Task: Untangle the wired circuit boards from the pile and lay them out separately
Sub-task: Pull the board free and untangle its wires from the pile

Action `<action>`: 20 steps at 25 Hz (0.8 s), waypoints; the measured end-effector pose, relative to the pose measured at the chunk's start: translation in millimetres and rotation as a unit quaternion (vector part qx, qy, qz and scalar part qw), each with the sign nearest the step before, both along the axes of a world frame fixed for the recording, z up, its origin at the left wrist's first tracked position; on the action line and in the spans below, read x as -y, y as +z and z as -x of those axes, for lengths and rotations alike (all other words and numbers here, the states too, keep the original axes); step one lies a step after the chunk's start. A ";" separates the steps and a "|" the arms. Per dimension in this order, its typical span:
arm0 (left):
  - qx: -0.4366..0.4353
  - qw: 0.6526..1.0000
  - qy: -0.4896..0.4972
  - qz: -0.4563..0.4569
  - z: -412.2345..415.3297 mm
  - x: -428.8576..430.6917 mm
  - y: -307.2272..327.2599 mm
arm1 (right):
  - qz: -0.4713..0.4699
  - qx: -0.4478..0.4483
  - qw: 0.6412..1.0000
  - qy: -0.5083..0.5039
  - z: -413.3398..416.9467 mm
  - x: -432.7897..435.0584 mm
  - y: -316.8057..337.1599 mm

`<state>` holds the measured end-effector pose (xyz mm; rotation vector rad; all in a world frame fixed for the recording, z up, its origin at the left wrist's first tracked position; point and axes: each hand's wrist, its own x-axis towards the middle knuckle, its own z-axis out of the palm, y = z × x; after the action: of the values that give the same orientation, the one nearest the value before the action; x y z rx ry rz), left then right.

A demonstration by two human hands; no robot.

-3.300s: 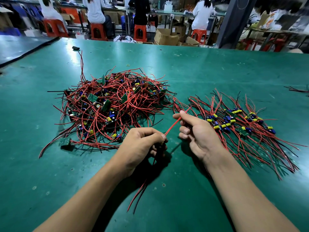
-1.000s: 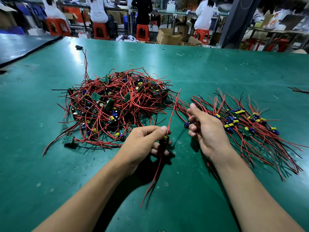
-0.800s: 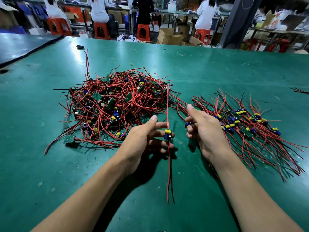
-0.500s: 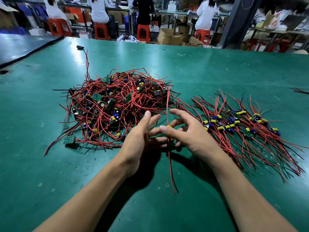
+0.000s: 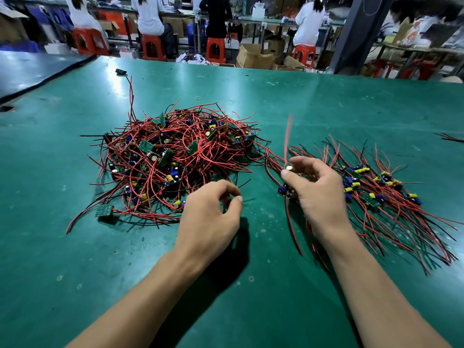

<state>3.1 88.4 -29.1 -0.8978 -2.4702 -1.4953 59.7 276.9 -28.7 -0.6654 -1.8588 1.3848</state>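
Right hand (image 5: 317, 194) fingers clamped on one wired circuit board (image 5: 285, 190) beside the laid-out row (image 5: 376, 187); left hand (image 5: 211, 219) fingers loosely curled, empty, near the tangled pile (image 5: 175, 156).

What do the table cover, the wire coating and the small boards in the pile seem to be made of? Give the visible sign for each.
Table cover: probably rubber or vinyl matting, semi-gloss; it reflects light softly and shows scuffs.
Wire coating: likely flexible plastic insulation, smooth red and black; strands curve freely.
Small boards: rigid green laminate, apparently standard circuit board; flat with straight edges.
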 end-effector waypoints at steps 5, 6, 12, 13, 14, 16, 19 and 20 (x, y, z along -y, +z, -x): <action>-0.050 0.990 0.086 0.098 8.9 6.2 -2.5 | -0.145 0.072 0.985 -0.060 -4.2 -6.3 -0.2; -0.039 0.986 0.092 0.136 11.4 7.3 -3.3 | -0.158 0.066 0.984 -0.044 -4.0 -1.9 0.0; -0.051 0.975 0.066 0.205 16.2 10.1 -5.4 | -0.180 0.134 0.961 0.159 -1.9 21.6 -3.6; -0.055 0.975 0.062 0.205 17.3 9.9 -5.3 | -0.190 0.169 0.952 0.173 -1.5 21.5 -5.5; -0.054 0.976 0.057 0.205 18.4 10.0 -5.3 | -0.199 0.197 0.945 0.172 -1.1 20.6 -6.8; -0.056 0.976 0.049 0.206 19.7 9.5 -6.6 | -0.202 0.223 0.942 0.149 -2.0 16.3 -7.5; -0.082 0.986 0.032 0.140 17.8 8.5 -6.6 | -0.188 0.257 0.937 0.145 -5.1 8.0 -2.3; -0.099 0.990 0.024 0.099 16.6 8.2 -5.9 | -0.179 0.269 0.932 0.163 -6.5 6.8 -0.4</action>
<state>-13.4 80.2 -35.0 -0.9589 -2.5035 -1.1004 66.2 270.1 -29.2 -0.6018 -2.6801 1.0646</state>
